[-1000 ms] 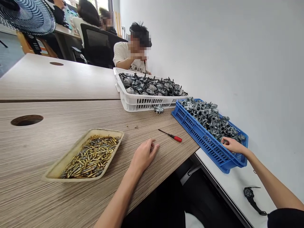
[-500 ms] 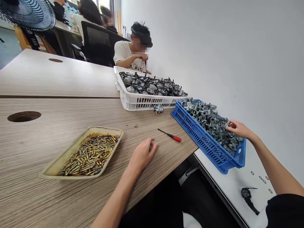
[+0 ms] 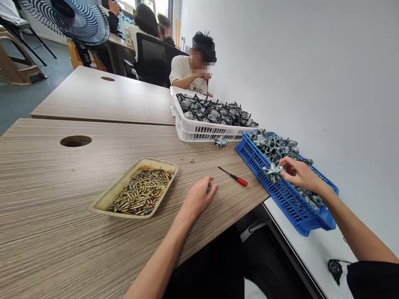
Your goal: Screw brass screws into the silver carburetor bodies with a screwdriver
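Observation:
My right hand (image 3: pixel 297 176) grips a silver metal carburetor (image 3: pixel 273 171) by one end, over the near side of the blue crate (image 3: pixel 268 182). That crate is heaped with more carburetors of the same sort. My left hand (image 3: pixel 199 196) rests on the table, empty, its fingers loosely bent and the thumb apart. Just beyond it lies a screwdriver (image 3: pixel 239 180) with a red handle and dark shaft. To its left stands a cream tray (image 3: pixel 99 204) full of small brass-coloured jets or pins. Two tiny metal pieces (image 3: pixel 192 160) lie near the middle of the table.
A white crate (image 3: pixel 187 133) of dark carburetors with hoses stands at the back, with a single carburetor (image 3: pixel 220 141) before it. Behind it sits a person (image 3: pixel 183 70) using a screwdriver. A black watch (image 3: pixel 335 268) lies on the white surface at right. The table has a round hole (image 3: pixel 75 141).
My right hand has lifted a carburetor from the pile and brought it left toward the crate's near edge. My left hand stays on the table. The view has shifted left.

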A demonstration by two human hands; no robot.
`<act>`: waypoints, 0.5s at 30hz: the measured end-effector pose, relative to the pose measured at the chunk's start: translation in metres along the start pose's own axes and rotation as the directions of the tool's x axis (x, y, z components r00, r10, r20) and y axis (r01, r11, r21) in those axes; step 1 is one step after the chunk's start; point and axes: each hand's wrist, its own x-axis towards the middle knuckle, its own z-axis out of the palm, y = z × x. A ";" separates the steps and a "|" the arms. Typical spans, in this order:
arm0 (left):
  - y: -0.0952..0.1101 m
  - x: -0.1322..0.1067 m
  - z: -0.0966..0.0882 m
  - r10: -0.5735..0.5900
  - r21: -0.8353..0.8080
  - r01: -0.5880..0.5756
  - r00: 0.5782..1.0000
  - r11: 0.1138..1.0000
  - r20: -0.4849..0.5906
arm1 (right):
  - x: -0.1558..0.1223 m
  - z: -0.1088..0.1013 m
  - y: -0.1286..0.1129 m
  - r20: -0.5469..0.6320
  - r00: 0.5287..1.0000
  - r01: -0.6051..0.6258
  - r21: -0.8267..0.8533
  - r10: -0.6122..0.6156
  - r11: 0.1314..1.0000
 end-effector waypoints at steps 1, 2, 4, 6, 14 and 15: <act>0.000 0.000 0.000 -0.002 0.001 0.002 1.000 1.000 0.004 | 0.001 0.005 -0.009 -0.002 0.998 0.057 -0.053 -0.057 0.997; 0.000 0.000 0.000 -0.003 0.002 0.003 1.000 1.000 0.006 | 0.002 0.012 -0.018 -0.011 0.992 0.123 -0.100 -0.125 0.987; 0.000 0.000 -0.001 -0.004 0.003 0.004 1.000 1.000 0.008 | 0.005 0.027 -0.032 -0.021 0.966 0.252 -0.164 -0.259 0.954; 0.001 0.000 -0.002 -0.007 0.003 0.007 1.000 1.000 0.007 | 0.009 0.046 -0.042 -0.010 0.930 0.358 -0.194 -0.367 0.913; 0.006 0.002 -0.007 -0.032 0.013 0.032 0.999 0.999 -0.022 | 0.035 0.119 -0.065 0.036 0.804 0.590 -0.175 -0.594 0.788; 0.007 0.002 -0.008 -0.037 0.012 0.038 0.999 0.999 -0.033 | 0.037 0.125 -0.067 0.033 0.792 0.606 -0.163 -0.609 0.779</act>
